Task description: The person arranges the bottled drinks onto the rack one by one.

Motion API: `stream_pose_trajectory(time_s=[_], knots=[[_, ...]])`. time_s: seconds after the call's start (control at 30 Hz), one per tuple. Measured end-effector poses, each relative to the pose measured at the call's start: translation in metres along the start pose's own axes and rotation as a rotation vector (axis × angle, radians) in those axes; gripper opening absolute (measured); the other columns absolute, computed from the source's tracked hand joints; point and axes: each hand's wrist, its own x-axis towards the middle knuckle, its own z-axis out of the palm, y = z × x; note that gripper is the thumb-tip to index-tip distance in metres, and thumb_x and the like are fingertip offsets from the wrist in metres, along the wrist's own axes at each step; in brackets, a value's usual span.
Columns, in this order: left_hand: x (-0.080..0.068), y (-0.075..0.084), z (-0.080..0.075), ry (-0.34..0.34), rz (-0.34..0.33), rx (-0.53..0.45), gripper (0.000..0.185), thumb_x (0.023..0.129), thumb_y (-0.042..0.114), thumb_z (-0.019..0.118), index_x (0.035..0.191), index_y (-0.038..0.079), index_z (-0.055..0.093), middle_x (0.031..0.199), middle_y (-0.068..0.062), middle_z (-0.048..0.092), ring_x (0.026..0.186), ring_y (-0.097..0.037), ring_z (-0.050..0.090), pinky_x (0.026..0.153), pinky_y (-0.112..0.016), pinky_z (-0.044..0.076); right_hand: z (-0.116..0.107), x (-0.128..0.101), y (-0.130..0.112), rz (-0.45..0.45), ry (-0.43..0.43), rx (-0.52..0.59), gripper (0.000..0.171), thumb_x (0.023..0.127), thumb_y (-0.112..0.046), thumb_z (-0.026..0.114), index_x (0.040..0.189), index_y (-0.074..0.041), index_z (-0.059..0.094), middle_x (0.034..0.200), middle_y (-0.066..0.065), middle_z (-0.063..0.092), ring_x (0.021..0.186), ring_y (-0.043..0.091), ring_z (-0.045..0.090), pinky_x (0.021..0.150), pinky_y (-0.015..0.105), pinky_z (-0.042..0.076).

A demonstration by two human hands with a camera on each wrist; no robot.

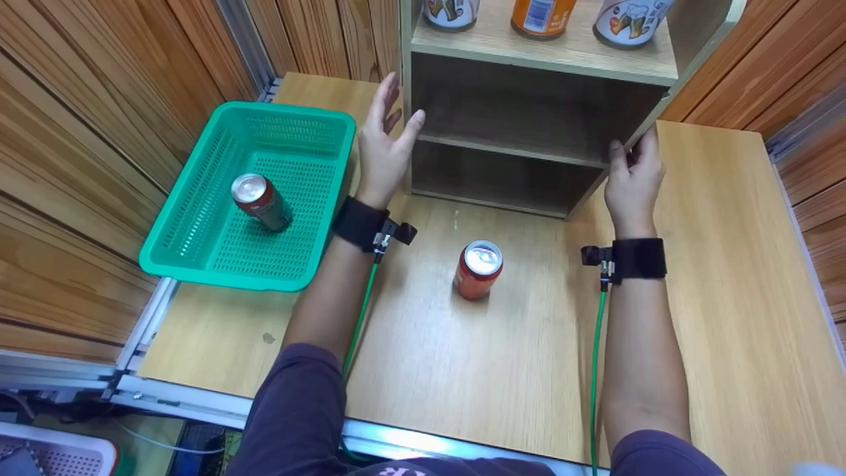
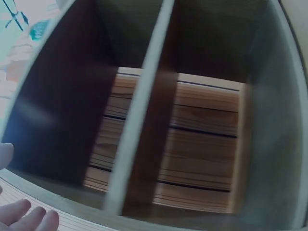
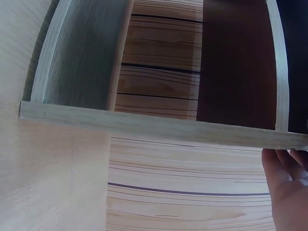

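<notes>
A wooden shelf unit [image 1: 505,149] stands at the back of the table, its compartments also filling both wrist views. My left hand [image 1: 386,152] is beside the shelf's left side, fingers extended and thumb apart; its fingertips [image 2: 29,216] show at the lower left of the left wrist view. At the other side, my right hand [image 1: 636,182] holds the right side panel [image 3: 192,127], thumb at the front edge and fingers along the outside. Between my forearms a red can [image 1: 477,271] stands upright on the table.
A green plastic basket [image 1: 347,132] at the left holds a dark red can [image 1: 268,205]. On the top shelf board stand two white cans [image 1: 631,23] and an orange can [image 1: 543,14]. Wood-plank walls [image 1: 86,132] enclose the table. Green cables [image 1: 598,370] trail from both wrists.
</notes>
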Motion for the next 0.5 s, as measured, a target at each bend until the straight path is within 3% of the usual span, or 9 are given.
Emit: stream_pose_trajectory(time_s=[0.2,0.5], knots=[[-0.002,-0.024,0.002,-0.046,-0.090,-0.051,0.055,0.085,0.005,0.058,0.134,-0.002,0.033,0.136,-0.007,0.038,0.120,-0.010,0.038,0.097,-0.031,0.034,-0.004,0.001,-0.006,0.021,-0.037,0.021,0.045,0.087,0.001,0.050,0.128,-0.017,0.046,0.126,0.002,0.049,0.117,0.012,0.042,0.095,0.031,0.035],[0.000,-0.037,0.005,-0.060,-0.087,-0.100,0.053,0.086,-0.004,0.053,0.135,-0.002,0.033,0.136,-0.012,0.037,0.120,-0.013,0.038,0.095,-0.028,0.035,-0.008,0.000,-0.012,-0.014,-0.057,0.030,0.049,0.084,0.000,0.056,0.129,-0.014,0.045,0.125,0.005,0.049,0.116,0.015,0.044,0.094,0.032,0.037]])
